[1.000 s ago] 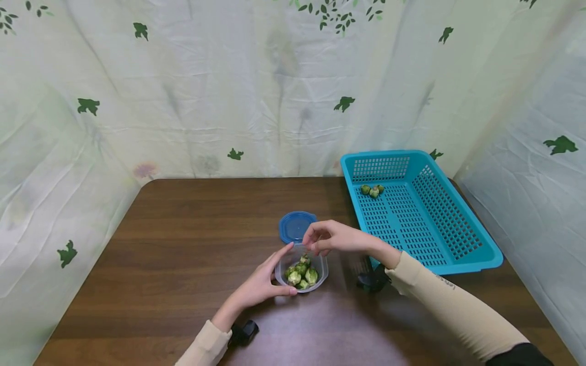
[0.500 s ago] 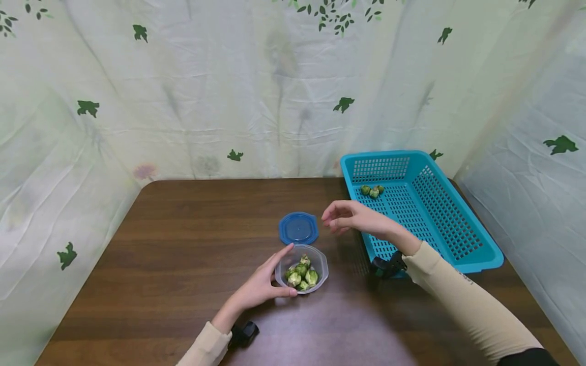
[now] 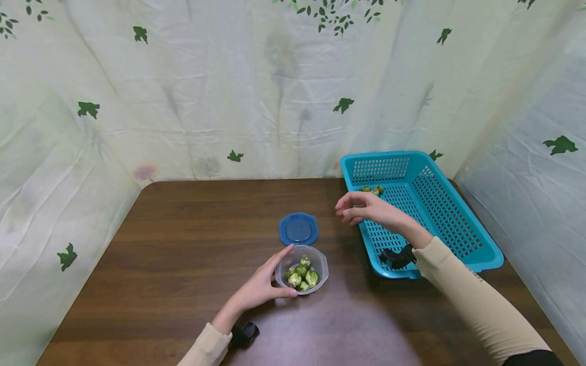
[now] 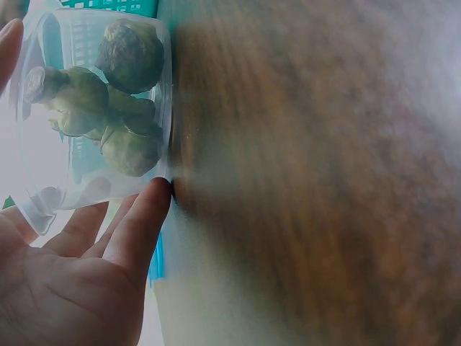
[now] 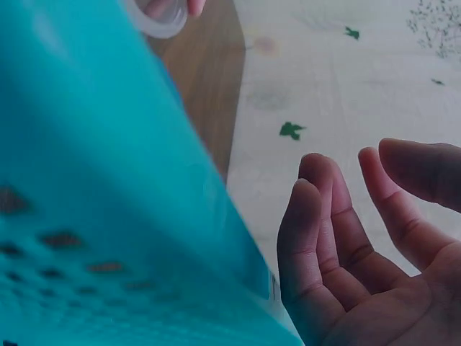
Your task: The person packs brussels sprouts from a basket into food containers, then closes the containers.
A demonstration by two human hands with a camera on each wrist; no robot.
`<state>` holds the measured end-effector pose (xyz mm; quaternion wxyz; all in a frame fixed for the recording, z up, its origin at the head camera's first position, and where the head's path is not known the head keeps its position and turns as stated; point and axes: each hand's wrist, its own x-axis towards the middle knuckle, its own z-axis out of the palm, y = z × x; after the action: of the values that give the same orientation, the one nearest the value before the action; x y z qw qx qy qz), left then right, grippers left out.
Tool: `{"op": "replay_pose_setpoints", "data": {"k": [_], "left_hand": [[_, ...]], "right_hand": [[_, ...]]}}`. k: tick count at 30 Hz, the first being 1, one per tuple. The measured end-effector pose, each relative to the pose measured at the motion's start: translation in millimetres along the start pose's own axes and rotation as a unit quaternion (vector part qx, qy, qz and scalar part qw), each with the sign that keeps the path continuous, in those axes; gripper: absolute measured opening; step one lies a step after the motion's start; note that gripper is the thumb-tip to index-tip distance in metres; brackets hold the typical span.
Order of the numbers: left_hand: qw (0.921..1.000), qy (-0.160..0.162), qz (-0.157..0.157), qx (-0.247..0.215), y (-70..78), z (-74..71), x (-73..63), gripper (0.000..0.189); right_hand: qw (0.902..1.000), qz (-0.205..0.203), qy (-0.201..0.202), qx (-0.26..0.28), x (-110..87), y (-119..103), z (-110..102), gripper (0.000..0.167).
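In the head view, my left hand (image 3: 261,286) spans the side of a clear plastic container (image 3: 323,263), thumb at the near rim and a finger at the far rim. Several Brussels sprouts (image 3: 302,273) lie inside. The left wrist view has my fingertips against the container's wall, with sprouts (image 4: 131,58) behind the clear plastic. My right hand (image 3: 368,209) hovers over the left rim of a blue basket (image 3: 426,218). Its fingers are loosely bent with nothing between them in the right wrist view. Small sprouts (image 3: 365,188) sit in the basket's far left corner, partly hidden by that hand.
A blue lid (image 3: 298,229) lies flat on the brown table (image 3: 192,244), just behind the container. The basket takes up the table's right side. A pale leaf-print curtain (image 3: 274,101) hangs behind and at both sides.
My right hand has moved from above the container up and right to the basket's left edge, uncovering the lid. The left hand and container have stayed in place.
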<state>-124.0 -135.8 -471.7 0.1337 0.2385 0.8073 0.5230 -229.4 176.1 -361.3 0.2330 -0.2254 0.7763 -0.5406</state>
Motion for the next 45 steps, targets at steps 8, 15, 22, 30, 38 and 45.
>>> {"op": "replay_pose_setpoints", "data": {"k": [8,15,22,30,38,45], "left_hand": [[0.9999,-0.002,0.010,-0.001,-0.4,-0.4,0.1,0.095],[1.0000,-0.003,0.002,0.000,0.6,-0.5,0.1,0.096],[1.0000,-0.002,0.003,-0.003,1.5,-0.5,-0.1,0.097],[1.0000,-0.001,0.005,-0.004,1.2,-0.9,-0.3,0.097],[1.0000,-0.003,0.004,-0.004,1.1,-1.1,-0.8,0.097],[1.0000,-0.002,-0.001,-0.003,1.9,-1.3,-0.6,0.098]], "right_hand": [[0.9995,0.001,0.028,0.014,0.0,6,-14,0.027],[0.9980,0.006,0.063,0.008,0.5,13,-27,0.032],[0.9943,0.017,0.104,0.017,2.2,21,-41,0.035],[0.9903,0.031,0.134,0.015,4.2,30,-59,0.038],[0.9877,0.047,0.149,0.007,10.2,48,-73,0.040],[0.9865,0.071,0.147,0.013,13.2,59,-84,0.043]]}}
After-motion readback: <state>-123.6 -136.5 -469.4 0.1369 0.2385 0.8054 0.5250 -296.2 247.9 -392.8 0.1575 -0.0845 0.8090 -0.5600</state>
